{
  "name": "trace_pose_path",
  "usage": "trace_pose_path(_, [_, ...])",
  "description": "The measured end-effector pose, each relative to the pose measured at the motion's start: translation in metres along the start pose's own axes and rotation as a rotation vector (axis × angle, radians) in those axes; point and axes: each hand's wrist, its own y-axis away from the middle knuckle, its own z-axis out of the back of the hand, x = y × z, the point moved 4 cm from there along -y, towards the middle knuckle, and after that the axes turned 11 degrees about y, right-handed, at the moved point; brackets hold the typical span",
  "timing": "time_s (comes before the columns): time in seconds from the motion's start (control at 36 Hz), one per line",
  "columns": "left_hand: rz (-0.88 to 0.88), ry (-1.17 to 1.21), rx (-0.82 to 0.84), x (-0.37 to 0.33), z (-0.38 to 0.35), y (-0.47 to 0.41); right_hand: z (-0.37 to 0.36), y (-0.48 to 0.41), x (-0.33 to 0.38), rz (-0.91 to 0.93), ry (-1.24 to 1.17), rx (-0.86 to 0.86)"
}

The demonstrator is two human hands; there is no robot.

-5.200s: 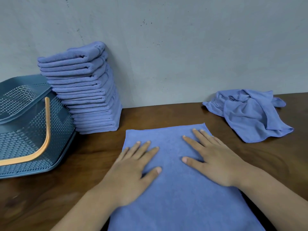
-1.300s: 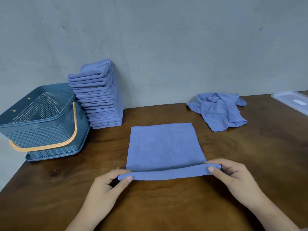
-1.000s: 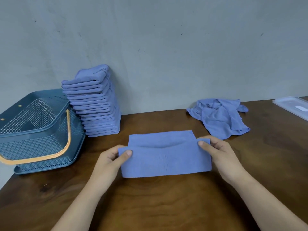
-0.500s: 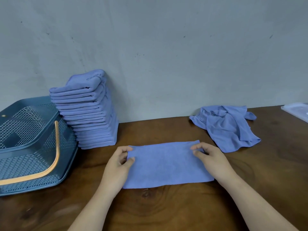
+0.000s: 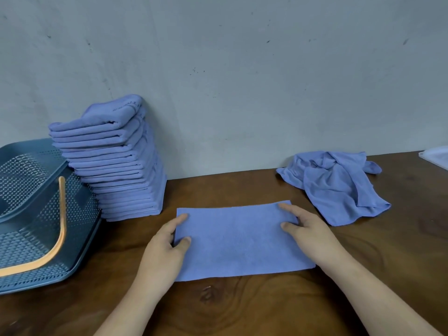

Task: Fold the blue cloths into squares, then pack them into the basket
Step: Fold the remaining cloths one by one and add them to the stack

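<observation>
Folded cloth: a blue cloth [image 5: 242,241] lies flat on the worktop [image 5: 242,309] as a long rectangle in front of us, its long edges running left to right.
Left hand: our left hand [image 5: 162,253] rests on the cloth's left short edge, thumb and forefinger on top; the grip is loose and apart, clamped on nothing we can see.
Right hand: our right hand [image 5: 312,236] lies flat on the right end, fingers straight, grip apart.
Writing: the top cloth of the folded stack [image 5: 121,170] bears a dark line of lettering, too small for us to read.
Stack: it stands against the wall [image 5: 242,69], touching the basket's side.
Basket: the blue mesh basket [image 5: 43,214] sits at the far left, tilted, its orange handle [image 5: 61,214] lying across the side facing us.
Unfolded cloths: a crumpled blue heap [image 5: 339,190] lies near the wall, just beyond our right hand.
Right edge: a clear plastic piece [image 5: 436,157] is cut off by the frame.
Open room: bare wood shows nearest us and between stack and heap.
</observation>
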Motion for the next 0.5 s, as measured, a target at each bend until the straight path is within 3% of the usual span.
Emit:
trace_pose_path(0.11, [-0.036,-0.041,-0.034,-0.007,0.001,0.003,0.002,0.005,0.006,0.032,0.079,-0.062])
trace_pose_path(0.22, [-0.147,-0.283,-0.097,-0.023,-0.005,0.017,-0.002,0.018,0.013,0.081,0.250,-0.143])
trace_pose_path(0.36, [-0.170,-0.412,-0.067,-0.023,-0.015,0.025,-0.012,0.023,0.015,0.137,0.562,-0.211])
trace_pose_path(0.5, [-0.157,-0.422,-0.017,-0.018,-0.004,0.017,-0.008,0.019,0.011,0.117,0.690,-0.193])
